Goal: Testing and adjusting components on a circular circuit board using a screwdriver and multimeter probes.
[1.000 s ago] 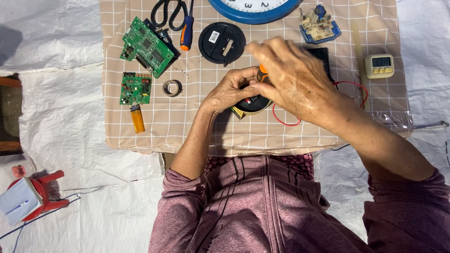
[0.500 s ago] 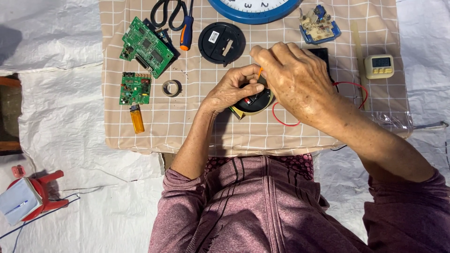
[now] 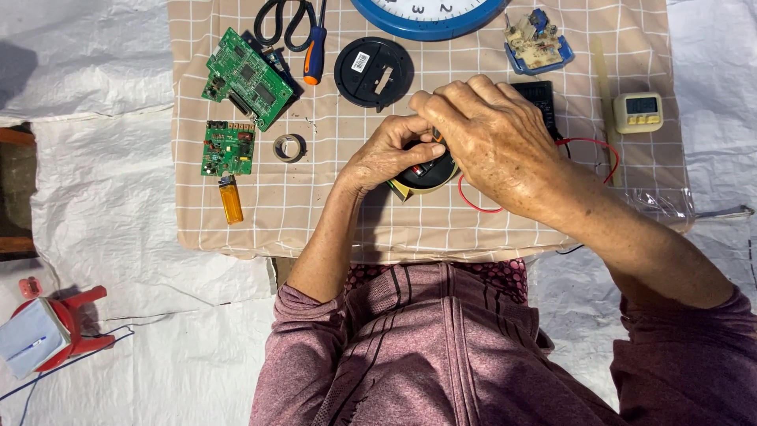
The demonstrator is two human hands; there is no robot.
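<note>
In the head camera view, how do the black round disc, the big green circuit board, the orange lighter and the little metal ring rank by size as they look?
Largest to smallest:
1. big green circuit board and black round disc, too alike to rank
2. orange lighter
3. little metal ring
All lie flat on the checked cloth, so nearness hardly matters.

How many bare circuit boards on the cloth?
3. Large green board upper left; small green board below it, above the lighter; tan board in blue tray, top right. Hands may hide more.
</note>
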